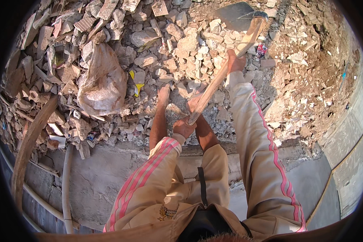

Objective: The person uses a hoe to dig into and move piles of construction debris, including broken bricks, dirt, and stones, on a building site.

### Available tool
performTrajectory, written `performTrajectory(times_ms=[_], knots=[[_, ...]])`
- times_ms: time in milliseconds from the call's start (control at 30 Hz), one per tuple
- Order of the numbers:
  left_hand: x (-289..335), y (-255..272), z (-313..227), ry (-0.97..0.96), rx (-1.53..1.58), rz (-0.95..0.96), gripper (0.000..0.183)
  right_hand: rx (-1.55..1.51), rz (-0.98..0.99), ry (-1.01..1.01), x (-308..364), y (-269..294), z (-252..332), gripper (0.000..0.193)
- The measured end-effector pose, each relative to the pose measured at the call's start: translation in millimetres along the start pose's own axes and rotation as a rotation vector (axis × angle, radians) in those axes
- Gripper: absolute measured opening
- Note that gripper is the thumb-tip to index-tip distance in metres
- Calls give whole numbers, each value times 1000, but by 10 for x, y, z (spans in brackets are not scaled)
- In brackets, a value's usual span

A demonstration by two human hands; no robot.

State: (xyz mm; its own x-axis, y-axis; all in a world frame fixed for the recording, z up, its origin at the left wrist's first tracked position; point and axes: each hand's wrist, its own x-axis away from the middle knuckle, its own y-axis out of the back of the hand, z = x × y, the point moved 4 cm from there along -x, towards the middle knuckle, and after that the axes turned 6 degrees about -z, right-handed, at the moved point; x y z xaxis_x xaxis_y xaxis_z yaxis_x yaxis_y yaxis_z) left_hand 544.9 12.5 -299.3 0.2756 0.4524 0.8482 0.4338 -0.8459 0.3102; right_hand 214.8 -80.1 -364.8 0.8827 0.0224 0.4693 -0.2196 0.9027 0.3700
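Note:
A hoe with a long wooden handle (214,85) slants from near my legs up to the far right. Its broad dark metal blade (233,16) rests at or just above the rubble at the top; contact cannot be told. My left hand (184,127) is closed round the handle's near end. Farther up, below the blade, my right hand (235,62) grips the same handle with the arm stretched out. Broken stone and brick rubble (187,43) lies around the handle and beneath it.
A dirty plastic sack (103,82) lies on the rubble to the left, beside a yellow scrap (138,88). A crushed red can (261,50) is near the hoe's head. A curved wooden piece (32,141) and a pipe (67,187) border the concrete (105,171) at lower left.

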Motion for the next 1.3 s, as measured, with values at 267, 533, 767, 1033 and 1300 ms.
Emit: performTrajectory(times_ms=[267,533,767,1033,1300], knots=[[772,-40,361,18,-18,-126,33,80,66,-27,768,415,105,43],[-30,173,-117,-27,20,8,36,136,39,76,-218,-171,256,32],[1007,378,-330,-70,-221,117,50,179,49,-452,-37,663,-292,43],[1640,817,-233,197,191,163,56,546,199,-259,722,9,-560,46],[1832,780,-481,237,203,216,62,470,331,-385,721,-59,-994,34]])
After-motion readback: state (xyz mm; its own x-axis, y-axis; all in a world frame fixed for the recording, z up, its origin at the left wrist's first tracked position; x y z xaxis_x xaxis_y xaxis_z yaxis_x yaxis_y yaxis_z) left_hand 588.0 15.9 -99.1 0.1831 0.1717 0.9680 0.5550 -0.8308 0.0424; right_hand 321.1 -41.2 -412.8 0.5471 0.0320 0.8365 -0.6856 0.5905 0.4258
